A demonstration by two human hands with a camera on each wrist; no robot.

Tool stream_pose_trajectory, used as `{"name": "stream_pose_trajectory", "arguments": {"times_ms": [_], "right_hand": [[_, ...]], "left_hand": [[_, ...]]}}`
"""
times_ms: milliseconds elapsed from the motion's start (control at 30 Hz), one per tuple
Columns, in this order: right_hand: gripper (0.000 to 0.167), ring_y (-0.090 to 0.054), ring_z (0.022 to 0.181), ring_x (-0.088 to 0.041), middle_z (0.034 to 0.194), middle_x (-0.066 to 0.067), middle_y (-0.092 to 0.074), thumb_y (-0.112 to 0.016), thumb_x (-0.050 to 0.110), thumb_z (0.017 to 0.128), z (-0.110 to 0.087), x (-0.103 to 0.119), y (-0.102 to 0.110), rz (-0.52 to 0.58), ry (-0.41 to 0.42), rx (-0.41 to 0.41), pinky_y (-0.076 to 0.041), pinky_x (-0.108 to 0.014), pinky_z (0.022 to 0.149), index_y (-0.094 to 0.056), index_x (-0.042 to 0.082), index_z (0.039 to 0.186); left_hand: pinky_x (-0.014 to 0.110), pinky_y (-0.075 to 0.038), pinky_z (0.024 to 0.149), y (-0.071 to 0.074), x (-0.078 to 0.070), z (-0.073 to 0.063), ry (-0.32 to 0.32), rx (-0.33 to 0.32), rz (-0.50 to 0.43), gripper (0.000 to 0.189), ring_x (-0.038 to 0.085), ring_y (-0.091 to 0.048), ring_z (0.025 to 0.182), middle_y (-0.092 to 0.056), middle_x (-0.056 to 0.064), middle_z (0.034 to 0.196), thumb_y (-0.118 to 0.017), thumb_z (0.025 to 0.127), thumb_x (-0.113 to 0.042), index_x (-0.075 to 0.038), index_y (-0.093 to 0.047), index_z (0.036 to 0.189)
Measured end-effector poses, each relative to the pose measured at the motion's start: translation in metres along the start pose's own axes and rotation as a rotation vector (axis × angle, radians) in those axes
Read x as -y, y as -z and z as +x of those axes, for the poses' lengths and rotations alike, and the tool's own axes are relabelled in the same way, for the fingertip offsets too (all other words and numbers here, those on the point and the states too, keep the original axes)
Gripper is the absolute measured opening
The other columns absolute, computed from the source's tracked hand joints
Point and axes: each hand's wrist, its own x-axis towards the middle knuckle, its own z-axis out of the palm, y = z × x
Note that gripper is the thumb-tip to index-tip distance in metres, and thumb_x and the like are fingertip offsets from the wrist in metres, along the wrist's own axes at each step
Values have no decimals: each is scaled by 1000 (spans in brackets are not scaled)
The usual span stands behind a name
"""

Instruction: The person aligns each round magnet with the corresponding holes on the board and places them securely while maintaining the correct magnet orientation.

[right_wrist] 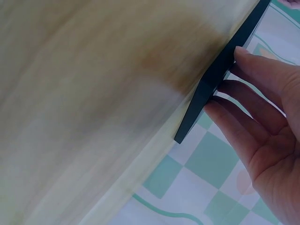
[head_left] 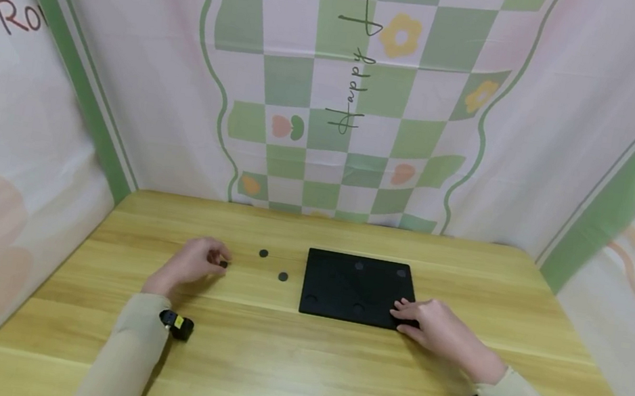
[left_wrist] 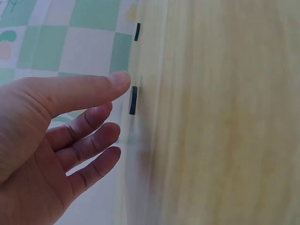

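Observation:
A flat black board (head_left: 335, 283) lies on the table, with several faint round marks on its top. My right hand (head_left: 437, 325) holds its near right corner, the thumb at the near edge and fingertips on the top. In the right wrist view, the thumb and fingers sit along the edge of the board (right_wrist: 201, 96). To the left, my left hand (head_left: 193, 265) reaches down to a small black disc (head_left: 223, 264). The left wrist view shows this disc (left_wrist: 133, 100) flat on the table, just off the thumb tip, the fingers loosely bent.
Two more black discs lie between my left hand and the board: one farther back (head_left: 263, 253), the other disc (head_left: 283, 276) nearer the board. The wooden table (head_left: 279, 370) ends at a patterned curtain (head_left: 333, 91), and similar cloth hangs on both sides.

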Motion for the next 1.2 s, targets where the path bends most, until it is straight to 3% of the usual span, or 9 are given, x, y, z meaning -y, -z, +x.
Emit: {"name": "stream_pose_trajectory", "arguments": {"times_ms": [400, 1200], "right_hand": [[24, -66, 103, -31, 108, -17, -69, -73, 9, 82, 1, 1, 1, -4, -8, 6, -57, -40, 79, -73, 2, 105], [25, -65, 104, -32, 108, -18, -69, -72, 9, 82, 0, 0, 0, 7, -13, 8, -57, -39, 78, -73, 3, 106]], "left_hand": [[28, -50, 68, 1, 11, 4, 16, 5, 11, 21, 15, -57, 79, -64, 4, 87, -74, 80, -6, -7, -71, 101], [29, -48, 67, 4, 12, 6, 126, 3, -71, 18, 17, -54, 80, -63, 4, 86, -78, 77, -11, -11, -74, 95]]}}
